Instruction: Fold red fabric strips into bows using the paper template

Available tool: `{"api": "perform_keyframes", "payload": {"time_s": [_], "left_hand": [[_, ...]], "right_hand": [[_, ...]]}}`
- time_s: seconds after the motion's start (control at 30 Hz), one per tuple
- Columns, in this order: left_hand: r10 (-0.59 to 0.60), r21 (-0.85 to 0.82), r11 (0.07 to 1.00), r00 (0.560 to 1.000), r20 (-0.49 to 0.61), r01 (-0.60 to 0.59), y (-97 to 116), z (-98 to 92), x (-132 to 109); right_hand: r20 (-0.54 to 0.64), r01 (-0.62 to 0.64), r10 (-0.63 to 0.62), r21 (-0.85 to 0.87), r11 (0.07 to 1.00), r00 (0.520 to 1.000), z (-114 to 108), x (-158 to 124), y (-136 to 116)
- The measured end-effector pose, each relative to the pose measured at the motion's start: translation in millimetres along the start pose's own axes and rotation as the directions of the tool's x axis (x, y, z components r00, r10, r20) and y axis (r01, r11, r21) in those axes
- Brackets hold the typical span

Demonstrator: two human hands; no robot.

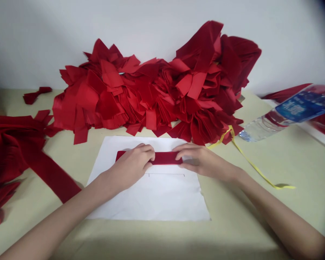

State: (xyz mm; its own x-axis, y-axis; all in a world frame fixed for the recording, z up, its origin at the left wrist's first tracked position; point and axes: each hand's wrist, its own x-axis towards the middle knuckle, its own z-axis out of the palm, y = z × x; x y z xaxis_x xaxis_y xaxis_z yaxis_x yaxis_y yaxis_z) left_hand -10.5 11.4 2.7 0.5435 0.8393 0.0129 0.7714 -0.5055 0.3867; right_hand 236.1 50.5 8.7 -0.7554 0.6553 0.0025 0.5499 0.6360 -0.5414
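A dark red velvet-like fabric strip [165, 158] lies lengthwise across a white sheet of paper [151, 202] in front of me. My left hand [137, 160] rests over its left part, with fingers curled and closed on it. At the strip's right end is my right hand [199, 159], its thumb and fingers closed around the end. Just below the strip, a thin black line with short end ticks [166, 174] is drawn on the paper. Part of the strip is hidden under my left hand.
A big heap of red fabric strips [151, 97] stands against the wall. More red fabric [16, 144] lies at the left, and a small red piece [36, 95] behind it. A plastic bottle [292, 110] lies at the right, near a yellow ribbon [254, 168].
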Motion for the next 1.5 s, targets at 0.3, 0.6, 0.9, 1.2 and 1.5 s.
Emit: {"api": "perform_keyframes", "payload": {"time_s": [0.3,0.6,0.9,1.2,1.5], "left_hand": [[-0.1,0.538,0.839,0.995,0.003,0.083,49,22.9,-11],[-0.046,0.678,0.723,0.988,-0.148,0.135,50,42.8,-18],[-0.04,0.645,0.75,0.984,-0.176,0.146,53,46.5,-17],[-0.033,0.696,0.703,0.983,-0.179,0.15,54,48.7,-19],[-0.122,0.261,0.958,0.992,-0.014,0.122,38,19.2,-7]], "right_hand": [[-0.027,0.012,-0.011,0.064,0.998,1.0,0,-4,8],[-0.022,0.01,-0.008,0.1,0.995,1.0,1,-3,9],[-0.081,0.223,-0.214,0.132,0.966,0.973,0,44,-24],[0.217,0.422,-0.462,0.207,0.883,0.86,48,152,-59],[0.026,0.258,-0.283,0.335,0.906,0.959,29,136,-48]]}}
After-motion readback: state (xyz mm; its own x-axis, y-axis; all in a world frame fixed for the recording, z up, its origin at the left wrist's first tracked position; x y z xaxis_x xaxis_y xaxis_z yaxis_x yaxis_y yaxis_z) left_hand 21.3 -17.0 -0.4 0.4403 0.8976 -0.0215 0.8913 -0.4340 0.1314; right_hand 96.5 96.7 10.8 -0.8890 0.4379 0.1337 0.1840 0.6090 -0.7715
